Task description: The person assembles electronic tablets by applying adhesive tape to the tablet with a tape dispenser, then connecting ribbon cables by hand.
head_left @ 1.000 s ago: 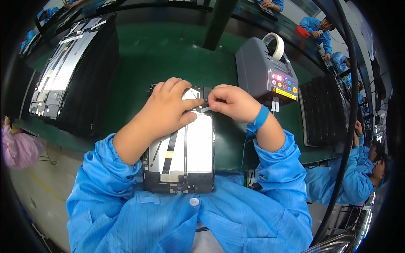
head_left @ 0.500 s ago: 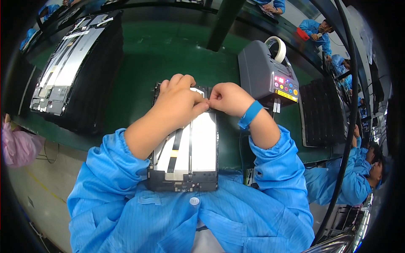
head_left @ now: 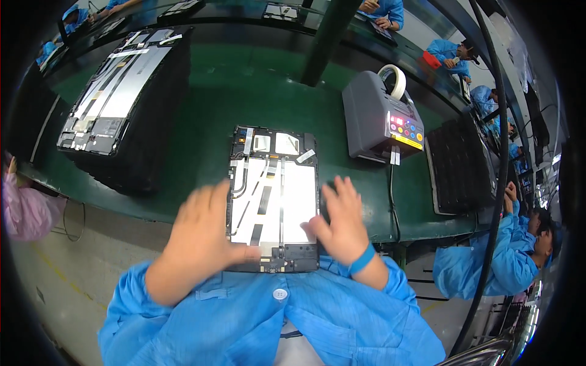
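A tablet-like device (head_left: 302,210) without its cover lies in front of me, its silver inner plate and black frame facing up. Its near end reaches my jacket. A pale tape strip (head_left: 305,156) sits slantwise at its upper right corner. My left hand (head_left: 204,235), slightly blurred, is at the device's left edge, fingers extended and thumb over the near left corner. Along the right edge is my right hand (head_left: 345,222), fingers spread, thumb over the silver plate. Neither hand is closed round anything; whether they touch the edges I cannot tell.
A grey tape dispenser (head_left: 372,116) with a lit panel stands at the right of the green table (head_left: 244,91). Similar devices form a tall stack (head_left: 110,104) at the left; a black stack (head_left: 461,168) stands at the right. A green post (head_left: 329,46) rises behind. Co-workers sit beyond.
Both hands have left the device's upper right corner and moved back toward me, parting to its two sides. The fingers have opened. The device's upper part and the pale strip now show.
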`<act>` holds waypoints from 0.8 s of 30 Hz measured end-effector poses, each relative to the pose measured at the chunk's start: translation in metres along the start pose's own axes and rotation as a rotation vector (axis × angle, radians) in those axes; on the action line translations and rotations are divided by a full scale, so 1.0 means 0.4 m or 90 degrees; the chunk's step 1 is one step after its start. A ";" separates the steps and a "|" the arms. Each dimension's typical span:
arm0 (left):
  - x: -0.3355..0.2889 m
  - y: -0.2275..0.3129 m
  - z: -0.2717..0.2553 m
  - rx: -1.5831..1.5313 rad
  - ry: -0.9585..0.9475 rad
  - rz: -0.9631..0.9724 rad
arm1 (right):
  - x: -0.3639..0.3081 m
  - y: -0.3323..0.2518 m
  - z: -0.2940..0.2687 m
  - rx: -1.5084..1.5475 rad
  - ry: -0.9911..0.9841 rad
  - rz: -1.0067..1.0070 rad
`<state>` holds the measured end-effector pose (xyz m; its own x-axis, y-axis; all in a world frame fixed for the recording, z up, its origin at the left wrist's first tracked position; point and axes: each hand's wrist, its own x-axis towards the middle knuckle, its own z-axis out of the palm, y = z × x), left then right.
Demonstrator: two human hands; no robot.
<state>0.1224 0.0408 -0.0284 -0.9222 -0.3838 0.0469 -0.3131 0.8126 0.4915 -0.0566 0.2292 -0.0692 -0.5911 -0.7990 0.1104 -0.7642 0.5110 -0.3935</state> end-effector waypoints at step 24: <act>0.000 -0.393 -0.531 -0.330 0.290 0.106 | 0.407 -0.566 0.002 0.387 0.090 -0.159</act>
<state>0.2199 -0.1801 0.0788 -0.7263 -0.5097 0.4612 0.0769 0.6064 0.7914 0.0206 -0.0167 0.0373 -0.4747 -0.8000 0.3669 -0.6260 0.0138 -0.7797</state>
